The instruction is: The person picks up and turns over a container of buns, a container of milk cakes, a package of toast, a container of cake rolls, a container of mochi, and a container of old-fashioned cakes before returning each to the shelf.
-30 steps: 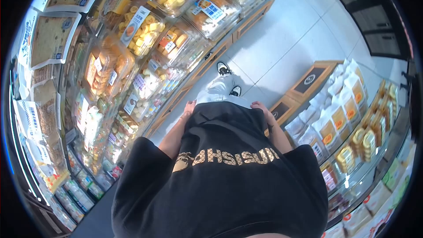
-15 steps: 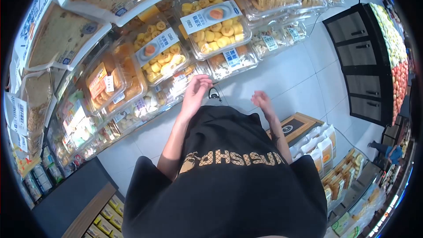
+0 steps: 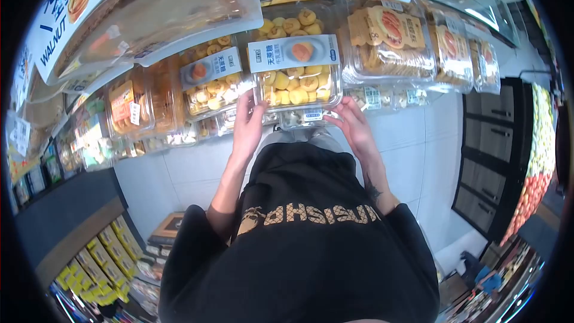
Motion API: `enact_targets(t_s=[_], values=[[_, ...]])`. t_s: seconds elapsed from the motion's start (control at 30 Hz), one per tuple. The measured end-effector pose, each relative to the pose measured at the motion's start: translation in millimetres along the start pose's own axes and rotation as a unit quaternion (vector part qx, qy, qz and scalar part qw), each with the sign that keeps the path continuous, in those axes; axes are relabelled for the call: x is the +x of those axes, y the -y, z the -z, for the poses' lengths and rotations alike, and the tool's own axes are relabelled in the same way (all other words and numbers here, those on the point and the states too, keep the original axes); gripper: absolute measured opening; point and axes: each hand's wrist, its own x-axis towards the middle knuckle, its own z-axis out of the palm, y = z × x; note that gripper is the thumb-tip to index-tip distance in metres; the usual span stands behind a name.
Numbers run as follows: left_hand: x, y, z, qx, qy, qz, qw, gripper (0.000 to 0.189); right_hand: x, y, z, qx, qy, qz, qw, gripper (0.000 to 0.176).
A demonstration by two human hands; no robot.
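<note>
blk tee [image 3: 299,263], tan patterned lettering [image 3: 330,213], lt gray pants [image 3: 324,136], dk forearm tattoo [image 3: 373,192]

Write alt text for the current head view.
A person's left hand and right hand are at the near corners of a clear box of yellow pastries, contact unclear. Other packaged baked goods sit on both sides.

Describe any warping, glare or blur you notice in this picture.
Head view: the lens bows the black cabinet and leaves dark corners; head view: glare whitens some plastic packs toward the left; head view: the large upper-left bag looks soft, while the yellow-cake box shows clearer big lettering.
</note>
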Motion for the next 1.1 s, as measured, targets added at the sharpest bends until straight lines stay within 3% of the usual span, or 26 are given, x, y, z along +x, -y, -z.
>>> enact_targets(t_s=[0.07, 0.23, 0.3, 0.33, 0.43, 0.63, 0.73, 0.77, 0.83, 0.9, 0.97, 1.03, 1.1], values=[[-9, -12, -4, 0.006, -0.041, 0.037, 0.998, 0.037, 1, 11, 4, -0.003, 0.028, -0.041, 0.999, 0.013], [-41, -17, -8, -0.167, -0.074, 0.086, 0.979, 0.039, 0, 26, 22, -0.007, 0.144, -0.122, 0.982, 0.016], [-55, -12, -5, -0.177, -0.11, 0.091, 0.974, 0.039, -1, 38, 19, -0.081, 0.223, -0.119, 0.964, 0.02], [-61, -11, -4, -0.18, -0.116, 0.099, 0.972, 0.039, 1, 33, 23, -0.054, 0.24, -0.123, 0.962, 0.027], [-81, -6, 6, -0.187, -0.137, 0.112, 0.966, 0.041, 4, 34, 18, -0.006, 0.23, -0.199, 0.953, 0.039], [-114, 8, 55, -0.157, -0.111, 0.043, 0.98, 0.04, 0, 21, -14, -0.008, 0.273, -0.161, 0.948, 0.066], [-128, -3, 90, -0.14, 0.001, 0.018, 0.99, 0.042, -8, 17, -26, -0.026, 0.246, -0.211, 0.946, 0.071], [-129, -7, 98, -0.145, -0.006, 0.018, 0.989, 0.042, -13, 14, -32, -0.033, 0.23, -0.237, 0.943, 0.071], [-128, -16, 111, -0.116, 0.014, -0.105, 0.988, 0.042, -25, 6, -43, -0.051, 0.256, -0.215, 0.941, 0.075], [-127, -29, 116, -0.123, -0.007, -0.119, 0.985, 0.042, -37, 6, -56, 0.0, 0.266, -0.219, 0.939, 0.075], [-123, -36, 122, -0.143, 0.009, -0.203, 0.969, 0.041, -44, 5, -68, 0.015, 0.269, -0.214, 0.939, 0.075], [-117, -38, 129, -0.123, 0.021, -0.229, 0.965, 0.046, -48, 4, -76, 0.055, 0.268, -0.203, 0.94, 0.076], [-114, -47, 128, -0.168, 0.114, -0.3, 0.932, 0.054, -50, 1, -79, 0.061, 0.279, -0.193, 0.939, 0.076]])
